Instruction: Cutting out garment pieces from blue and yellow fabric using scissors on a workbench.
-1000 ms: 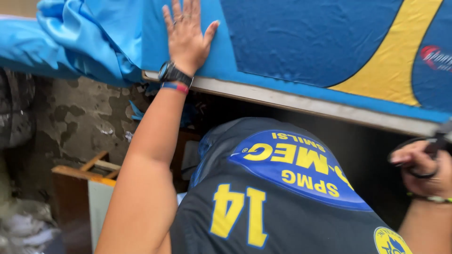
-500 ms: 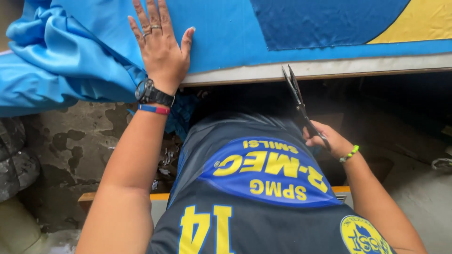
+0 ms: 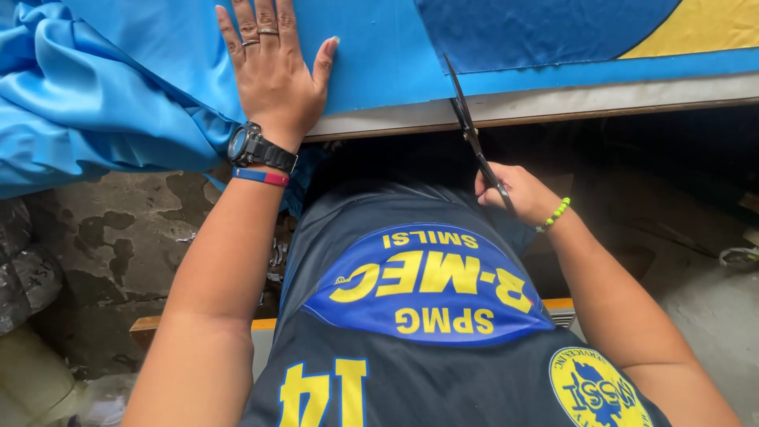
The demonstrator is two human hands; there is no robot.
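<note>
Cracked, stained concrete floor showed below the pale edge of the surface in the head view, with a dark bundle at the far left and a low wooden piece with a yellow strip near the person's body. Over the surface lay a bright blue fabric, smooth where it rested flat and bunched into glossy folds that spilled over the left end. On top of it, toward the upper right, sat a darker blue panel with a curved edge, and a yellow patch just beside it in the corner. The left hand lay palm down on the blue fabric close to the surface's edge, its fingers spread flat and the thumb held apart; rings showed on two of them, and a black watch and a blue-and-red band circled the wrist. The right hand was lower, in front of the surface's edge, its fingers curled through the loops of black scissors, a green bead bracelet on its wrist. The scissors pointed up and slightly left, the blades nearly together, with the tip lying over the blue fabric just past the edge. A dark jersey with blue and yellow patches filled the bottom of the view.
</note>
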